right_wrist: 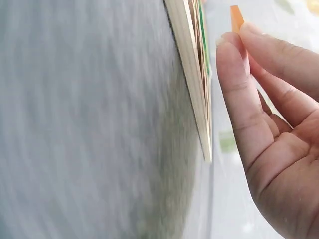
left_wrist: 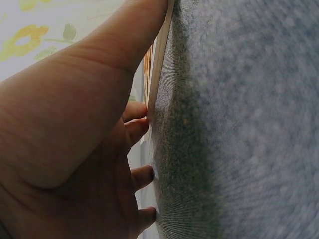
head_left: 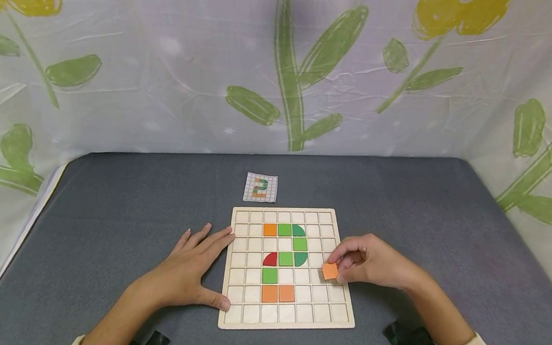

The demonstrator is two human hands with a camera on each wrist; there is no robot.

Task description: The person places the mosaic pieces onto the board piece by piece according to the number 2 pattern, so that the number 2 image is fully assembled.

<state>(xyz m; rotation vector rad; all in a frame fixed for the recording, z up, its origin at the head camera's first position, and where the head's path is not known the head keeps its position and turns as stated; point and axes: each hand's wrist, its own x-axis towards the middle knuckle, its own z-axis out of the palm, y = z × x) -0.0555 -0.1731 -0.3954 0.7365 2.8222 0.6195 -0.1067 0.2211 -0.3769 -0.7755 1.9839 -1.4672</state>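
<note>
A wooden grid board [head_left: 303, 311] lies on the dark cloth, with orange, green and red tiles in some of its squares. My right hand [head_left: 371, 262] pinches an orange square tile [head_left: 330, 271] between thumb and fingers, over the board's right side. The same tile [right_wrist: 236, 19] shows at the fingertips in the right wrist view. Along the board's left edge rests my left hand [head_left: 185, 274], fingers spread, with the thumb and fingertips touching the rim. Two orange tiles [head_left: 269, 293] sit side by side in a lower row, below a green tile [head_left: 269, 275].
A small pattern card [head_left: 261, 187] with a coloured grid figure lies just behind the board. The dark grey cloth [head_left: 156, 195] covers the table. A white curtain [head_left: 176, 76] with painted flowers hangs around the back and sides.
</note>
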